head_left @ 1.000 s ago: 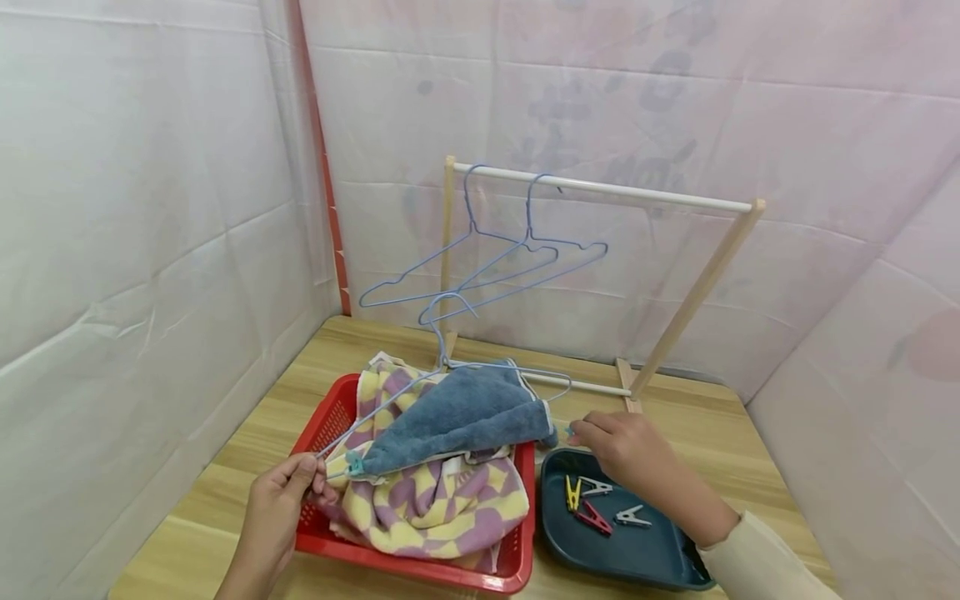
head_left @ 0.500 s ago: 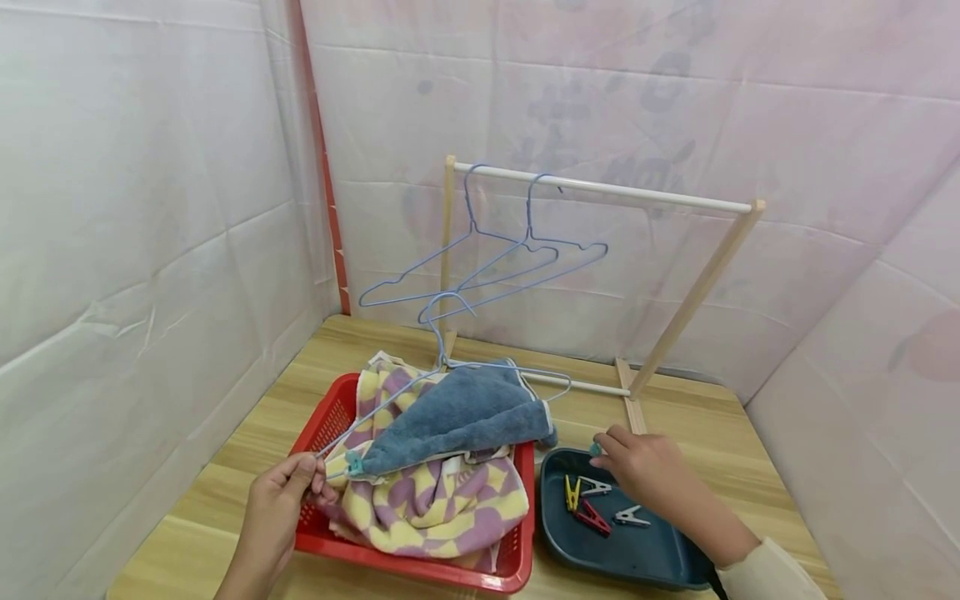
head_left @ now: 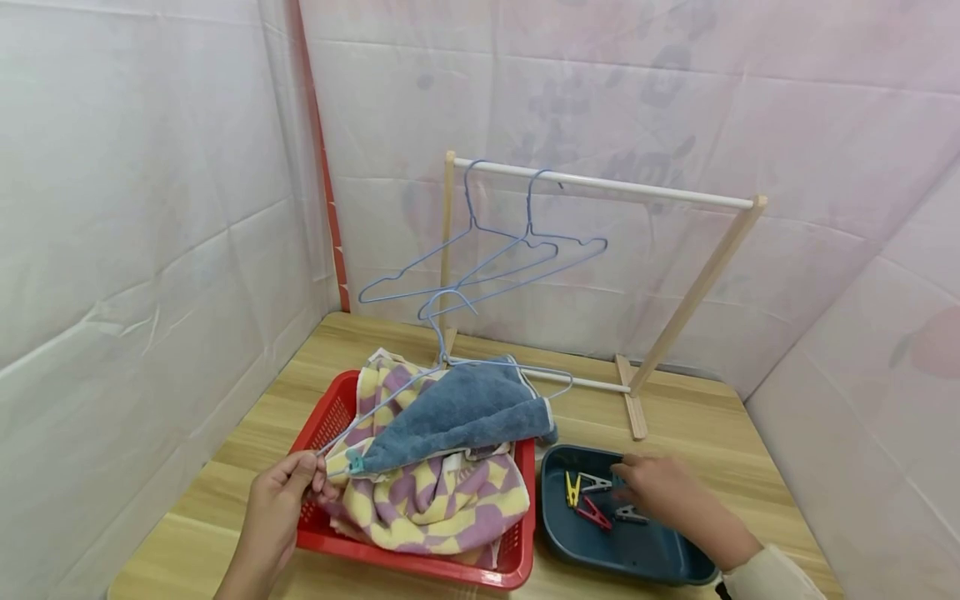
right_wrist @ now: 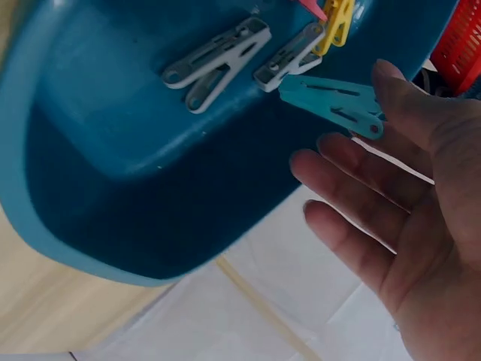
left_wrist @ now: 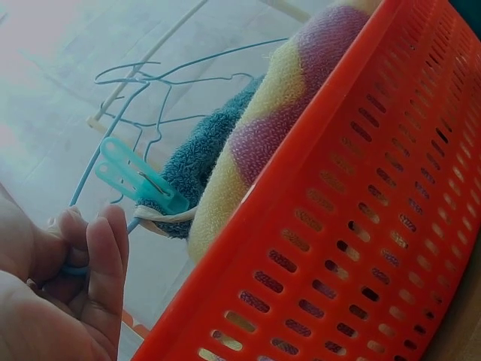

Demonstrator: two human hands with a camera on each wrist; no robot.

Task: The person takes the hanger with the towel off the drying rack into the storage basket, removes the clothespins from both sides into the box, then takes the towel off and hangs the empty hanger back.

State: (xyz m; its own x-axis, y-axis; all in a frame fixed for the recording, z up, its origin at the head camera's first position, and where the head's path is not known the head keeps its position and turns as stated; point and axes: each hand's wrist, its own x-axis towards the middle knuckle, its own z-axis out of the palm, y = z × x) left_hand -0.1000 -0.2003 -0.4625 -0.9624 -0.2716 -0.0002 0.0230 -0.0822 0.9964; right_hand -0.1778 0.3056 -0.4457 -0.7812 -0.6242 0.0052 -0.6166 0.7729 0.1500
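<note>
Left hand (head_left: 279,502) pinches blue hanger (head_left: 450,367) end; right hand (head_left: 660,492), blurred, fingers spread over tray (head_left: 637,558), teal peg (right_wrist: 334,105) at fingertips.

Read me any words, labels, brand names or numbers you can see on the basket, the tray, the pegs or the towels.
None can be read.
Red plastic basket: no label or lettering shows.
Dark blue plastic tray: plain in both views.
Teal plastic peg by the right hand: no marking visible.
Pale backdrop sheet: only faint blurred floral shapes, no text.
</note>
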